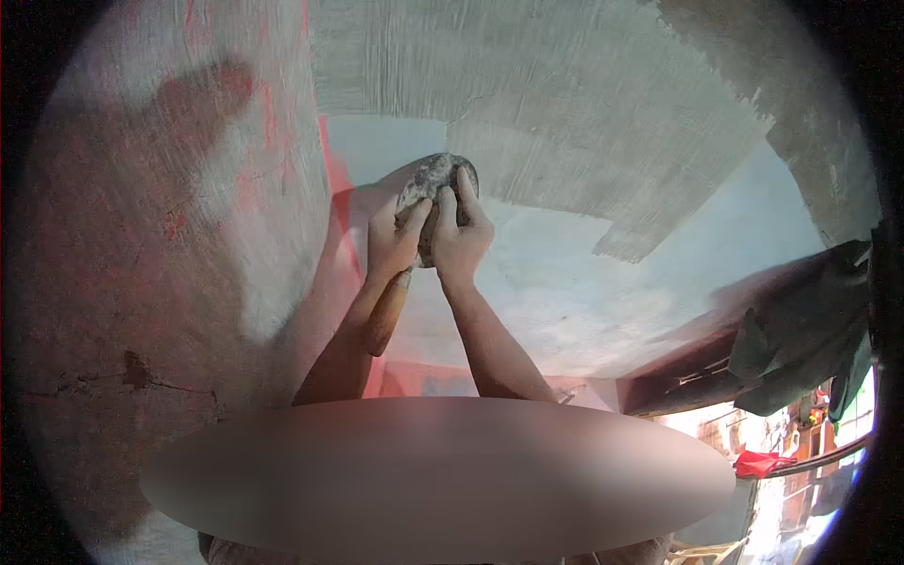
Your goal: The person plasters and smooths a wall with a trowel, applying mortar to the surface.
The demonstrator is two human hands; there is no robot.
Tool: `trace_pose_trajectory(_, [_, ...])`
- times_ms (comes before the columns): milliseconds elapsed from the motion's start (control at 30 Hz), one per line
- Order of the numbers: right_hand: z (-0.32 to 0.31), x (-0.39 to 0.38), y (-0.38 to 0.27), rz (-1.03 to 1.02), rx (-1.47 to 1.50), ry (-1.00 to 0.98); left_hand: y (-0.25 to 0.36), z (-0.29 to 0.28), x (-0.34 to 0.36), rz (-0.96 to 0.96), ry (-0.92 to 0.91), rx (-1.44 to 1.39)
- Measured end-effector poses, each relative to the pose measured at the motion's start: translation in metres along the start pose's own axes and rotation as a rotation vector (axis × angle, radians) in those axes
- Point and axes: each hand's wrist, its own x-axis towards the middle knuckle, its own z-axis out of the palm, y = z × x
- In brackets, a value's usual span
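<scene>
Above me, both hands are on a trowel with a dark, plaster-smeared rounded blade (pixel 435 176) and a wooden handle (pixel 386 315) that hangs below. My left hand (pixel 392 234) is closed around the trowel near the handle's base, thumb along the blade. My right hand (pixel 461 231) grips the blade's other side, with some fingers stretched up its face. The blade is up against a pale smooth surface (pixel 381 141), beside an edge of grey combed plaster (pixel 527 104). My palms hide part of the trowel.
A rough wall (pixel 179 226) with pinkish-red patches rises on the left, with a crack low down. Smooth pale plaster (pixel 556 273) extends to the right. Dark cloth (pixel 800 320) hangs at the right, above a red cloth (pixel 758 463) and a bright opening. A blurred oval hides the lower middle.
</scene>
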Motion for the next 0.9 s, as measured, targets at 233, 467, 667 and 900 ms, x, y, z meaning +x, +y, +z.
trace_pose_trajectory(233, [-0.001, -0.002, 0.008, -0.019, -0.107, 0.005, -0.010, -0.002, -0.003, -0.067, 0.007, 0.052])
trace_pose_trajectory(467, [0.000, 0.003, 0.005, 0.044, -0.178, -0.066, 0.007, 0.000, 0.002, 0.067, 0.011, 0.104])
trace_pose_trajectory(667, [-0.007, 0.005, 0.001, 0.021, 0.092, -0.076, 0.007, -0.002, -0.005, -0.028, -0.046, -0.059])
trace_pose_trajectory(900, [-0.035, -0.081, 0.027, 0.144, 0.044, 0.080, -0.028, 0.001, -0.093, -0.464, 0.254, -0.597])
